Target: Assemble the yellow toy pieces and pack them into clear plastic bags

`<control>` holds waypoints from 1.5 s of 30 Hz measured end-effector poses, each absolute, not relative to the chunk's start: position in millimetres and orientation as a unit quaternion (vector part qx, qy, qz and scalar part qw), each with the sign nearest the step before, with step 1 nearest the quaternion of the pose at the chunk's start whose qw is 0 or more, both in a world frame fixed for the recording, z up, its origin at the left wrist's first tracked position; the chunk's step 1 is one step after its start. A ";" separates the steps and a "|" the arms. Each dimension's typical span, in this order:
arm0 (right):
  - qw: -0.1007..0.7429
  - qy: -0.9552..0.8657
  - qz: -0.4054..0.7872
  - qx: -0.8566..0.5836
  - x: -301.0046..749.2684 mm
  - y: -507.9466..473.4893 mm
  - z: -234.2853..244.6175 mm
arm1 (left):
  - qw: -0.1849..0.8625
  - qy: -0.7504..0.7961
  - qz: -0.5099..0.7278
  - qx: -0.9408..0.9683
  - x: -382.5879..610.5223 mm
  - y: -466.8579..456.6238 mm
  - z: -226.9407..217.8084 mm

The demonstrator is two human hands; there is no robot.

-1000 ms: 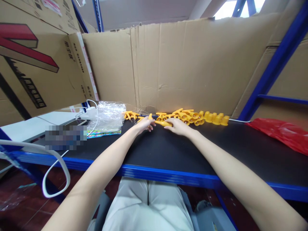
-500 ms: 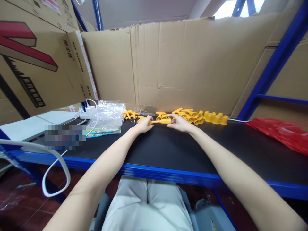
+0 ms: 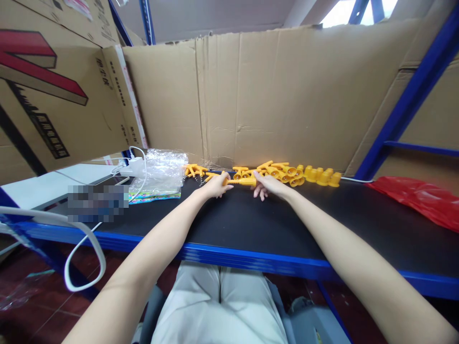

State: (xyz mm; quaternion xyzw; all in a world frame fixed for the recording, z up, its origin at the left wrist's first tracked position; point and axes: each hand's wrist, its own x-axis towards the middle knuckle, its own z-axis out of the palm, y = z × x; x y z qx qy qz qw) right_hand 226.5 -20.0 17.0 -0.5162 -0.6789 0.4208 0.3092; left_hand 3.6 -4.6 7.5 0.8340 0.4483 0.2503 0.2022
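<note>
A yellow corkscrew with a bell-shaped end lies level between my two hands, above the black shelf top. My left hand is closed round its handle end, which the fingers partly hide. At the bell end, my right hand has its thumb and fingers around the tip, with the lower fingers curled loosely beneath. Just behind my right hand is a pile of yellow corkscrew parts, some with open bell ends. Yellow T-shaped handles with metal spirals lie beyond my left hand.
Yellow cup-shaped pieces stand at the back right, near a red plastic bag. Clear plastic bags and white cables lie left. Cardboard walls the back. A blue shelf edge runs in front of my lap.
The fingers of my right hand have shifted and now hang lower around the bell end. My left hand keeps its grip, and the corkscrew has hardly moved.
</note>
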 end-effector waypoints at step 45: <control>0.326 -0.674 0.481 -0.457 233.4 -24.3 20.1 | 0.191 0.419 0.295 0.837 3.7 0.0 6.0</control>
